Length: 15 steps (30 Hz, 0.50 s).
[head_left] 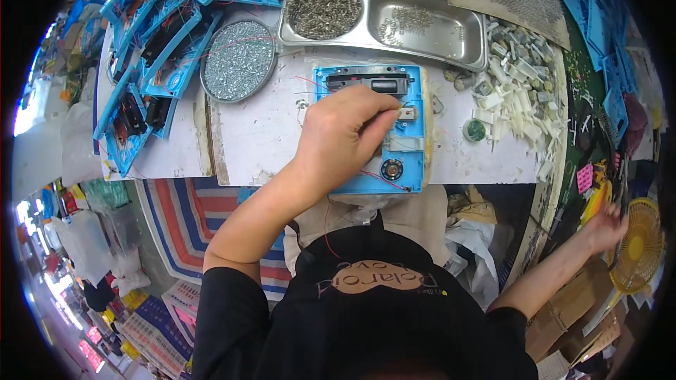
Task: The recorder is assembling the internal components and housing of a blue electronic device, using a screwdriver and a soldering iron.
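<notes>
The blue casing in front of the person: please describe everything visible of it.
The blue casing looks plastic: a shallow rectangular shell, open side up, at the table's near edge. It holds a black part along its far side, white blocks at right, a round speaker-like part nearer the person and a red wire. The left hand hides its middle; contact is unclear.

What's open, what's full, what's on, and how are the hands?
Blue case: open, insides showing
Left hand: pinched, over the case
Yellow fan: can't tell if spinning
Right hand: beside the fan
Round dish: full of metal bits
Metal tray: front-right section mostly bare
White parts: heaped loosely
</notes>
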Tool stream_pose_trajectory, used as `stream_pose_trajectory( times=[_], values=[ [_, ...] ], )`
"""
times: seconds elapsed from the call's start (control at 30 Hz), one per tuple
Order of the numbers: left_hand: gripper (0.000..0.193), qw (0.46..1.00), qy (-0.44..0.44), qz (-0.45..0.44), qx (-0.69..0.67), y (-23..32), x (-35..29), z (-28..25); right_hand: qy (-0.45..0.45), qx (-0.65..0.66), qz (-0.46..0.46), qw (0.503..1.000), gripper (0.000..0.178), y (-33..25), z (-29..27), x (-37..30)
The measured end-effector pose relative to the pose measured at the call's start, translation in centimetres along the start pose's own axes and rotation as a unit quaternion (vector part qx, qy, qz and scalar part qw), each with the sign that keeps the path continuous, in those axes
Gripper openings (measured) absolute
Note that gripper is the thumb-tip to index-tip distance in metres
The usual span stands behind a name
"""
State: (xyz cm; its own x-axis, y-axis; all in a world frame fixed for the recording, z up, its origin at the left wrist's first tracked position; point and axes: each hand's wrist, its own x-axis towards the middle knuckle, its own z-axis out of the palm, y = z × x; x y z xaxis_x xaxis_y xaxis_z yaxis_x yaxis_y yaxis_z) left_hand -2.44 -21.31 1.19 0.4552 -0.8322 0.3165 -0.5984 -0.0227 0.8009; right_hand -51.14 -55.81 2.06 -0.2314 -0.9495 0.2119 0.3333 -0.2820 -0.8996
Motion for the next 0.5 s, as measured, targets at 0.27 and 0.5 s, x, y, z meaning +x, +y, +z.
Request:
stream_pose_trajectory(
  times=[0.27,0.5],
  values=[
    [0.010,0.999,-0.031,-0.038,-0.022,0.4,0.2,0.3,-0.340,-0.124,0.061,0.930,0.041,4.3,18.5,-22.4],
    [0.010,0.998,-0.031,-0.039,-0.027,0.1,0.3,0.2,-0.500,-0.027,0.147,0.853,0.062,6.9,28.9,-28.7]
  ],
)
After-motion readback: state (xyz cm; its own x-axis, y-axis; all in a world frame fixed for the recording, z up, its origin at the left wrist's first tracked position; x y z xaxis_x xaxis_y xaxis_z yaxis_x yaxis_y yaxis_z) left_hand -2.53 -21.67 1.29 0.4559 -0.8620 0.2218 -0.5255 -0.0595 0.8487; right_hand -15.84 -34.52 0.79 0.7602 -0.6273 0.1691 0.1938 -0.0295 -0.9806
